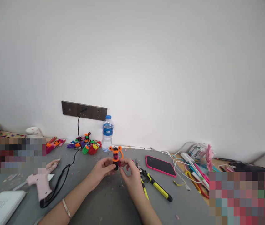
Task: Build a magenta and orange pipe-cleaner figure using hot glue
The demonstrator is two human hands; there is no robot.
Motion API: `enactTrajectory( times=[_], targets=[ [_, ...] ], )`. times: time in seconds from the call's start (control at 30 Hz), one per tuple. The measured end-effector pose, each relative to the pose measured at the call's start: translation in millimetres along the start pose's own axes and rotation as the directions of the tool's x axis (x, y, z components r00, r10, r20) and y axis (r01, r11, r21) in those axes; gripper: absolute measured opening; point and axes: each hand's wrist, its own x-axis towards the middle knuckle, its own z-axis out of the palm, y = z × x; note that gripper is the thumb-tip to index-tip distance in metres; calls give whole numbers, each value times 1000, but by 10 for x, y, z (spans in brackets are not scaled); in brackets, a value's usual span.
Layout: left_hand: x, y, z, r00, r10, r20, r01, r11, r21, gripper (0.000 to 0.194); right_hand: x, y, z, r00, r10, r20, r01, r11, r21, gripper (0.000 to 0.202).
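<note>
A small orange, black and magenta figure [115,153] with two round orange ears and an orange loop on its right side stands upright between both hands. My left hand [103,170] is closed on its black lower part, thumb in front. My right hand [130,175] is closed at the figure's right side, fingertips pinched by a small magenta piece that is partly hidden by the fingers. Just right of my right hand lie pliers [157,184] with yellow and black handles, and beyond them a phone [160,165] in a pink case.
A water bottle [108,133] stands by the wall, beside colourful fuzzy figures [92,147]. At left are a pink glue gun [39,184], its black cord [63,178] and a white box [2,207]. White cables [180,165] and coloured craft sticks [199,173] lie at right.
</note>
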Motion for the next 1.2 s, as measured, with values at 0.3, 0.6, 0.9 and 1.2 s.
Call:
enactTrajectory(
  times=[0.3,0.6,0.9,1.2],
  targets=[
    [5,-26,-15,1000,20,17,-20,1000,22,27,-15,18,48,994,98,-55,-91,988,122,33],
    [16,-44,-39,999,43,15,-44,998,35,28,-18,32,47,992,127,-2,-125,978,170,32],
    [10,-25,-17,999,54,-5,-54,997,63,27,-13,66,38,967,251,47,-255,945,206,13],
    [21,-48,-43,998,59,26,-62,991,116,27,-10,109,68,938,340,65,-343,891,299,16]
  ],
)
